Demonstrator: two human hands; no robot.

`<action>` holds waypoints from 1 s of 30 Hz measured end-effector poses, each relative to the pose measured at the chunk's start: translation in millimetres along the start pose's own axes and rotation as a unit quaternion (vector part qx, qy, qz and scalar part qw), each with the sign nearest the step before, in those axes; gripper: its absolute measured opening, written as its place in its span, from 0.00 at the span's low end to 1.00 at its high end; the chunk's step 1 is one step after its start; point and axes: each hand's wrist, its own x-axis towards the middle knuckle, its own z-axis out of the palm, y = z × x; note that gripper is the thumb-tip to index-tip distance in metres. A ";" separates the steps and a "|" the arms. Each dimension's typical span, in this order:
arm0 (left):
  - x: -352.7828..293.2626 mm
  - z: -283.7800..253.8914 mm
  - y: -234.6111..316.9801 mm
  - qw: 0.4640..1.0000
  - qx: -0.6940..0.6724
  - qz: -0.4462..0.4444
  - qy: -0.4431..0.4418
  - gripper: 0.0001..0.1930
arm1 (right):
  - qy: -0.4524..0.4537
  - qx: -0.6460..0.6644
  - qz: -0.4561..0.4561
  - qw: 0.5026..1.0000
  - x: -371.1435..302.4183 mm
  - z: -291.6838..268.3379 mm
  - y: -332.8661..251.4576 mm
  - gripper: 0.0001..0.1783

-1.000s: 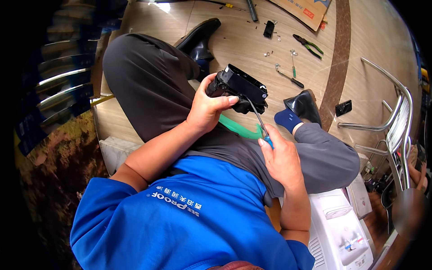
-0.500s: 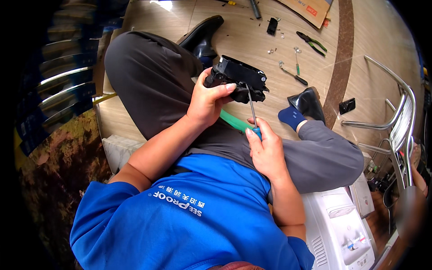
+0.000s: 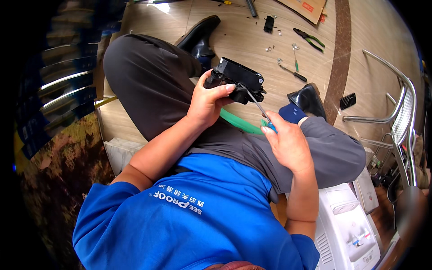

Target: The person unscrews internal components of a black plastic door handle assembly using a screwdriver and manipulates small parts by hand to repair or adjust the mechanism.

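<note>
My left hand (image 3: 208, 102) grips a black boxy plastic part (image 3: 238, 80) and holds it above my lap. A screwdriver (image 3: 260, 109) with a thin metal shaft and a blue handle is in my right hand (image 3: 288, 144). Its tip rests against the lower right side of the black part. I sit with grey trousers and black shoes, one leg crossed. A green strip (image 3: 238, 123) lies under the hands across my thigh.
On the wooden floor ahead lie green-handled pliers (image 3: 309, 39), a small screwdriver (image 3: 292, 72), loose screws (image 3: 270, 48), a small black piece (image 3: 268, 23) and a cardboard box (image 3: 306, 6). A chrome chair frame (image 3: 398, 112) stands at the right. A white appliance (image 3: 346, 229) sits at the lower right.
Both hands have drifted slightly left and up in the picture with the black part. The screwdriver tip stays at the part, and the grip is unchanged.
</note>
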 end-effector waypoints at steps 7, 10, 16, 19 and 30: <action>-0.9 1.5 -1.6 1.000 0.002 0.003 -0.004 0.22 | -0.023 0.015 -0.004 1.000 7.5 -9.1 -6.4 0.18; 0.6 0.6 -1.5 1.000 -0.004 -0.007 -0.013 0.24 | -0.023 -0.001 -0.019 1.000 9.9 -11.0 -4.0 0.19; 3.7 -5.7 -4.2 0.999 -0.016 -0.032 -0.023 0.30 | -0.021 -0.014 -0.026 0.999 12.9 -11.3 -6.4 0.19; 2.5 -2.4 -1.5 0.999 -0.008 -0.026 -0.020 0.27 | -0.006 0.007 -0.028 1.000 12.4 -0.8 -4.0 0.19; 2.7 0.4 0.2 1.000 0.007 0.002 0.015 0.24 | 0.069 0.078 -0.010 0.995 10.7 45.2 -12.8 0.17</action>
